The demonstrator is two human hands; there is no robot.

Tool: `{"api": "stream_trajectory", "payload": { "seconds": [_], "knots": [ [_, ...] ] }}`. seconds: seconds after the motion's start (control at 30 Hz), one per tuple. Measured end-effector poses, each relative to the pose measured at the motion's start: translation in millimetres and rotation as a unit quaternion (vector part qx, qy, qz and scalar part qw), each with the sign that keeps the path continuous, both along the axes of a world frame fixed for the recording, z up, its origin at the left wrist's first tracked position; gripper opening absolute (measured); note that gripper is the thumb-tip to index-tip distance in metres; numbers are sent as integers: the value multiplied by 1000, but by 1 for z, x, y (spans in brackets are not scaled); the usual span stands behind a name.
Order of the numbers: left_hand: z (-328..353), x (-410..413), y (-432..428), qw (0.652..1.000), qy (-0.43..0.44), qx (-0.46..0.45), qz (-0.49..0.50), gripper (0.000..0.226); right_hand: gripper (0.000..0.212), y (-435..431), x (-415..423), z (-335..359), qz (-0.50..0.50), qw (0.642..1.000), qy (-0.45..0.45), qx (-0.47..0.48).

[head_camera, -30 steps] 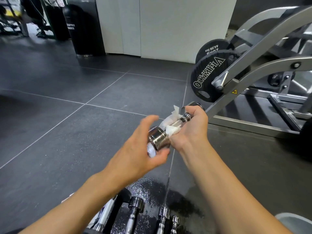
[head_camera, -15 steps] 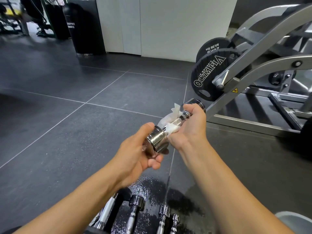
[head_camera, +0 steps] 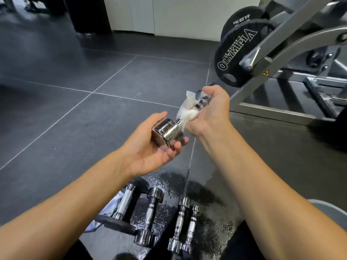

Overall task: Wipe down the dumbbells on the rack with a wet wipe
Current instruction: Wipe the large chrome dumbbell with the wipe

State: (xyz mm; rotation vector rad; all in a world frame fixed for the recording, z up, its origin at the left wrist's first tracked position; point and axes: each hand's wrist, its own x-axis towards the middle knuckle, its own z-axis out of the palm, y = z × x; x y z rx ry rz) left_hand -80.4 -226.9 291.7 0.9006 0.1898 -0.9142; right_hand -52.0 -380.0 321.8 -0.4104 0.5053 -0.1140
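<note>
Dumbbell [head_camera: 168, 131] of polished chrome sits in both your hands, lifted above the dark tiled floor [head_camera: 75, 113] and slanting from near left to far right. Your left hand [head_camera: 154, 149] is turned palm up and cups the near head: the thumb rises along its far side and the fingers curl in beneath it, so the hand grips that head. Your right hand [head_camera: 211, 111] is closed round the handle, with the wet wipe [head_camera: 187, 109] bunched between palm and metal. White folds of the wipe spill out on the left of the fist, and a ridged stretch of bare handle shows just above them. Only a sliver of the far head peeks out past your right knuckles. Down near you, between your forearms, a row of chrome dumbbells [head_camera: 148, 216] lies on the floor, handles pointing away from you. The two on the right are thinner and lie just beside each other. A pale packet [head_camera: 112, 209] shows at the left end of the row. A glistening wet patch [head_camera: 169, 181] spreads over the floor around them. Far right, a black weight plate [head_camera: 238, 53] with white lettering hangs on a grey machine frame [head_camera: 285, 40]. A white wall panel [head_camera: 178, 14] stands at the far side.
</note>
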Motion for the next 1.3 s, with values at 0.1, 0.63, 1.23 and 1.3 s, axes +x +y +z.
{"api": "stream_trajectory", "payload": {
  "seconds": [0.1,0.63,1.23,1.3],
  "knots": [
    [0,-2,-4,979,-170,110,25,41,27,0,1,-2,0,1000,10,8],
    [-2,12,8,929,-244,250,-121,56,23,7,-4,-3,91,991,1,-95],
    [9,-9,5,951,-258,161,54,16,53,16,-29,12,252,903,-214,-273],
    [17,-14,8,952,-266,139,55,12,69,11,-32,17,272,887,-226,-298]
  ]
}}
